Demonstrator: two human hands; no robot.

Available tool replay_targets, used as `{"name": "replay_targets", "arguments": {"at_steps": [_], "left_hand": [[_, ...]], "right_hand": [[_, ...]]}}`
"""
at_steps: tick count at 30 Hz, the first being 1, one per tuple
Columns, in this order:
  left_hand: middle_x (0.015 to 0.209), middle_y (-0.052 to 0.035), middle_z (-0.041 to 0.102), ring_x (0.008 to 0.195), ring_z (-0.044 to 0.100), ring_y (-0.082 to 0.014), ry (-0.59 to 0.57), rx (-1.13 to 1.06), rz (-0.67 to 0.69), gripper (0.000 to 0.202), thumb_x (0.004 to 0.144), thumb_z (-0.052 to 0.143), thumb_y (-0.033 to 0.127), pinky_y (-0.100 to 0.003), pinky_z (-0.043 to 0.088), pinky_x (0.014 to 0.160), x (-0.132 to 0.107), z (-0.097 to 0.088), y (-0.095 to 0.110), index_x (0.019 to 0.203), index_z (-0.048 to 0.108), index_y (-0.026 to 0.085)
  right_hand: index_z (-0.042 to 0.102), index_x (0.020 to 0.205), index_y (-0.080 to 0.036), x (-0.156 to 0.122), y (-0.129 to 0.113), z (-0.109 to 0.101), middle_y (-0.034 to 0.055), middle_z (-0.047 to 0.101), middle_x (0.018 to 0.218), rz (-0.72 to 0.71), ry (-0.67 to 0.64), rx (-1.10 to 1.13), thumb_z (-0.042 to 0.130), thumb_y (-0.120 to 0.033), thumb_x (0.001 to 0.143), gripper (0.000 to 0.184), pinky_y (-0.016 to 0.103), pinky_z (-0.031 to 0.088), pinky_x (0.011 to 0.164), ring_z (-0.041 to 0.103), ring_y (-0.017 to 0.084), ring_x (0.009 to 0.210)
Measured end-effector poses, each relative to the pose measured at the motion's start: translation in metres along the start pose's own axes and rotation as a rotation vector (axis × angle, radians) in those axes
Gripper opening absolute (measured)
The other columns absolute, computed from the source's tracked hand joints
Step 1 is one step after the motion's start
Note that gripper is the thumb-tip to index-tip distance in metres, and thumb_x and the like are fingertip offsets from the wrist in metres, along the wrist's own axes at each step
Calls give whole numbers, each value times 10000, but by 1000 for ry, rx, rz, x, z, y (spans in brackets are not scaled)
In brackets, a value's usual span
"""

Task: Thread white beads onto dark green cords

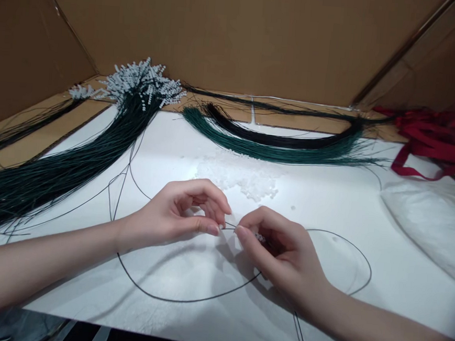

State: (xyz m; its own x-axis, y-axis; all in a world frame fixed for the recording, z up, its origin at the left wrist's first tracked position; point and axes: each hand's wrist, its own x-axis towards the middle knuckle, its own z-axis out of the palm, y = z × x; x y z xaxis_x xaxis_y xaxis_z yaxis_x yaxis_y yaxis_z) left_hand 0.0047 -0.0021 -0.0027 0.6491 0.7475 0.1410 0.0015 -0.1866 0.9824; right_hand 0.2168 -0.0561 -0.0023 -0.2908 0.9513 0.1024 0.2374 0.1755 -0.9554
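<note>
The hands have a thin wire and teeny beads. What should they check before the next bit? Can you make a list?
1. Wire gripped: ok, the left hand pinches it at the fingertips.
2. Beads held: ok, small white ones show at the right hand.
3. Wire tip lined up with a bead's hole: cannot tell, too small to see.
4. Wire lying loose: ok, its big loop lies open on the white sheet near the hands.
5. More beads within reach: ok, the bead pile lies just beyond the hands.
</note>
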Motion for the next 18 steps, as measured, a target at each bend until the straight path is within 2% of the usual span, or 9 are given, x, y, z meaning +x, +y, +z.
{"name": "replay_targets", "arguments": {"at_steps": [18], "left_hand": [[881, -20, 679, 827, 664, -104, -10, 40, 24, 195, 818, 716, 100, -181, 548, 741, -1, -1, 0, 987, 651, 171]], "right_hand": [[571, 743, -167, 0, -2, 1, -56, 422, 563, 16, 4, 5, 559, -215, 891, 157, 223, 285, 458, 368, 78, 494]]}}
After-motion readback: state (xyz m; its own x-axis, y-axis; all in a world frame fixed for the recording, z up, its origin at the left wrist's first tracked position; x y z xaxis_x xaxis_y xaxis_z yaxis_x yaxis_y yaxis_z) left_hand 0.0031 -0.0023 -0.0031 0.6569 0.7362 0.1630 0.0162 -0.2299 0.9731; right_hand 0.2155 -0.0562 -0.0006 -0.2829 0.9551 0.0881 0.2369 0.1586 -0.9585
